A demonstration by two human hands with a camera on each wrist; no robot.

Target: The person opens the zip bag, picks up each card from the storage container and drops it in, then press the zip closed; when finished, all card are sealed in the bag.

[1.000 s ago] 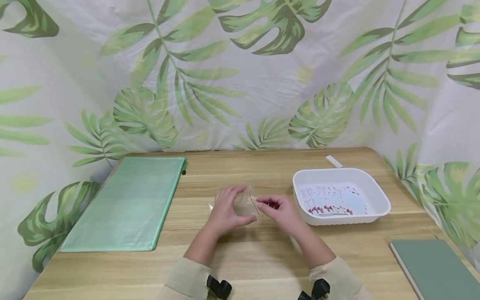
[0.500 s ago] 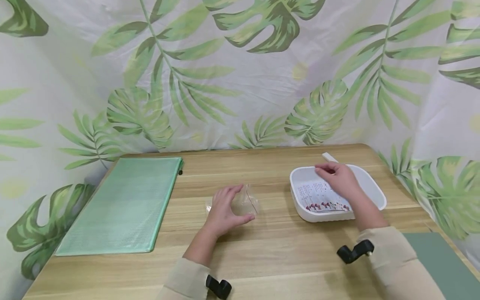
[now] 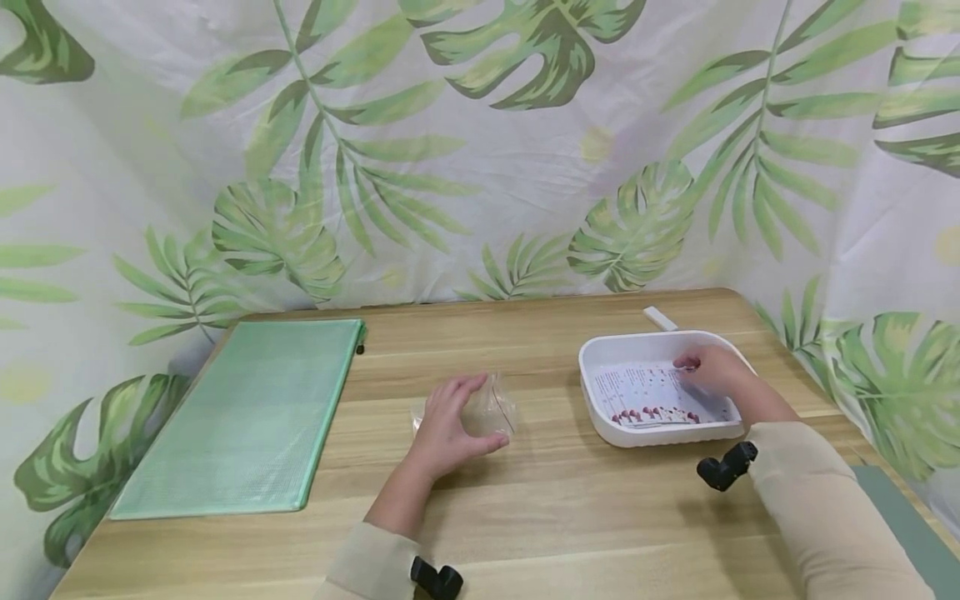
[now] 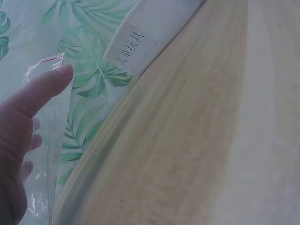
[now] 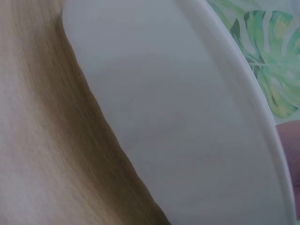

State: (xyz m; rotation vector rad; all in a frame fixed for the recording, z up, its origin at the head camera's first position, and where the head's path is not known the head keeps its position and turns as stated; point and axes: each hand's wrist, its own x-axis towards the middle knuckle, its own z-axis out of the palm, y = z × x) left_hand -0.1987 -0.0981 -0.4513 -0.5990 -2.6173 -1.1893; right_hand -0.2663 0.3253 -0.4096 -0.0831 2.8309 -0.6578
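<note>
My left hand [image 3: 453, 425] curves round a clear zip-lock bag [image 3: 495, 406] in the middle of the table, thumb spread from the fingers. In the left wrist view the bag [image 4: 49, 98] rises beside the thumb, its red seal line at the top, and the fingers show through the plastic. Over the white plastic basket [image 3: 587, 385], my right hand [image 3: 716, 373] reaches down inside the rim with loosely bent fingers. Beneath its fingertips lie printed cards [image 3: 637, 396] with text and red mushrooms. The right wrist view mostly shows the basket's side wall [image 5: 164, 108], hiding the fingertips.
A green mesh zip pouch [image 3: 247, 417] lies flat at the left. Behind the basket is a small white block [image 3: 660, 318]. A grey-green notebook [image 3: 900, 508] sits partly under the right sleeve. A label [image 4: 130, 49] marks the basket's side. Leaf-patterned cloth hangs behind the table.
My right hand has left the bag's edge, moved right over the basket and dipped down to the cards. The left hand stays at the bag.
</note>
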